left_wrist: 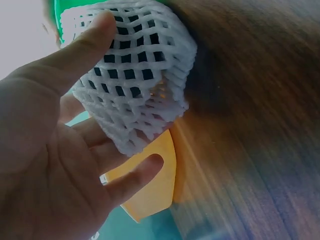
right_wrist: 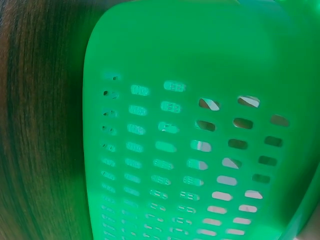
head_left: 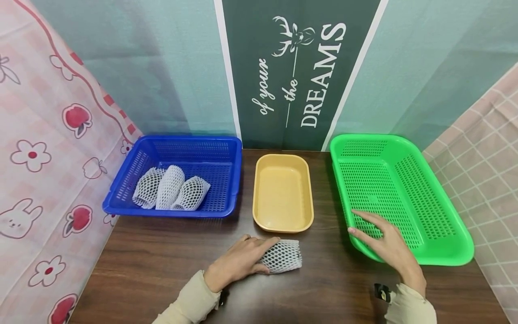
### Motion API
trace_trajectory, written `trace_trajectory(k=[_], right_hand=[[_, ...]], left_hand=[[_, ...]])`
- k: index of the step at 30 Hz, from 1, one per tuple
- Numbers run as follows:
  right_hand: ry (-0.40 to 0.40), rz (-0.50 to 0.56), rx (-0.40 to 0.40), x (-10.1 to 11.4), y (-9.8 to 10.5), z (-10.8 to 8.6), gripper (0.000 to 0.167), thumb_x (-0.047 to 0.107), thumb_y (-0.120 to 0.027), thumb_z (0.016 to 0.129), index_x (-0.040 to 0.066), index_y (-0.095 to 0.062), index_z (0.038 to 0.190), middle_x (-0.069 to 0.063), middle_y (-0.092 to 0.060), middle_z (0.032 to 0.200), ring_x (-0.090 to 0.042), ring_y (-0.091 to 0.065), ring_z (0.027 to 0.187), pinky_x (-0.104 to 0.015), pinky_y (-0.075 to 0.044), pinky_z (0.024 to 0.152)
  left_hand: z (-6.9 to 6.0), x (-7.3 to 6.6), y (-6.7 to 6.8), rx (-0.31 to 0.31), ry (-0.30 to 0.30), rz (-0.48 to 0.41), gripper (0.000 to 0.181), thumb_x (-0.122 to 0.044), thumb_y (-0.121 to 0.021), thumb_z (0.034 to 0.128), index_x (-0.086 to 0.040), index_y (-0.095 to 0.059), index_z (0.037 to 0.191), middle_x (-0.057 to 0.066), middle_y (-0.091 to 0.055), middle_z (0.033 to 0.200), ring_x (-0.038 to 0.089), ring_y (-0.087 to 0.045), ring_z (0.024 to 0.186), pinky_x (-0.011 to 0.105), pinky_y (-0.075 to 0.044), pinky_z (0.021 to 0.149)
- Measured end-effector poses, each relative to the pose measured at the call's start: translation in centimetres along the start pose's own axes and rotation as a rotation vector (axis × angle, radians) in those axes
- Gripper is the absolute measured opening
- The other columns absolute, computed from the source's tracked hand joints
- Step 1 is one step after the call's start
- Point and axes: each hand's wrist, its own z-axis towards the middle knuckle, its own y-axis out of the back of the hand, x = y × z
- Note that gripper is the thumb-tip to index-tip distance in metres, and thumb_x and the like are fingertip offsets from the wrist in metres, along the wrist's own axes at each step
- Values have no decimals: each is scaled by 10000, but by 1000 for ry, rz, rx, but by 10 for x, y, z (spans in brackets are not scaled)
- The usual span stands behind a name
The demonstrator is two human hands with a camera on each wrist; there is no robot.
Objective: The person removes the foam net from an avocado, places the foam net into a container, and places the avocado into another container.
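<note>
My left hand pinches a white foam net sleeve just above the table, in front of the yellow tray. In the left wrist view the thumb lies over the foam net sleeve with fingers behind it; whether anything is inside cannot be told. Over the near left side of the green basket is my right hand, fingers loosely extended, holding nothing. Its fingertips are by the rim; contact is unclear. The right wrist view shows only the slotted green basket and table, no hand.
At the back left stands a blue basket with 3 white net-wrapped pieces in its left part. The brown wooden table meets a printed curtain on the left and a green cloth behind.
</note>
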Motion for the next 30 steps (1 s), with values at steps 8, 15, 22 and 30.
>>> trace_trajectory(k=[8, 15, 22, 30], right_hand=[[12, -6, -12, 0, -1, 1, 550, 383, -676, 931, 239, -527, 1441, -192, -514, 1463, -502, -399, 1358, -727, -338, 951], [14, -30, -26, 2, -2, -1, 559, 394, -673, 931, 216, -527, 1441, -205, -512, 1459, -501, -404, 1352, -726, -341, 945], [32, -53, -57, 3, -3, 0, 545, 393, -689, 920, 191, -560, 1410, -206, -527, 1440, -496, -426, 1335, -715, -354, 944], [177, -38, -274, 3, -7, -3, 501, 207, -825, 799, 186, -672, 1276, -185, -641, 1295, -90, -506, 1307, -324, -391, 1104]], left_hand=[[-1, 3, 0, 2, 7, -28, 767, -447, -724, 812, -157, -434, 1460, 16, -681, 1279, 163, -669, 1087, 331, -487, 923], [-1, 5, 0, -8, -9, -57, 744, -420, -736, 806, -145, -449, 1435, 39, -709, 1194, 157, -684, 1015, 341, -511, 908], [-2, 9, -4, -43, -31, -80, 720, -404, -751, 795, -127, -476, 1400, 35, -728, 1117, 146, -696, 956, 327, -544, 869], [-2, 11, -7, -35, -8, -103, 703, -395, -741, 808, -138, -472, 1404, 33, -718, 1153, 139, -687, 982, 314, -534, 898]])
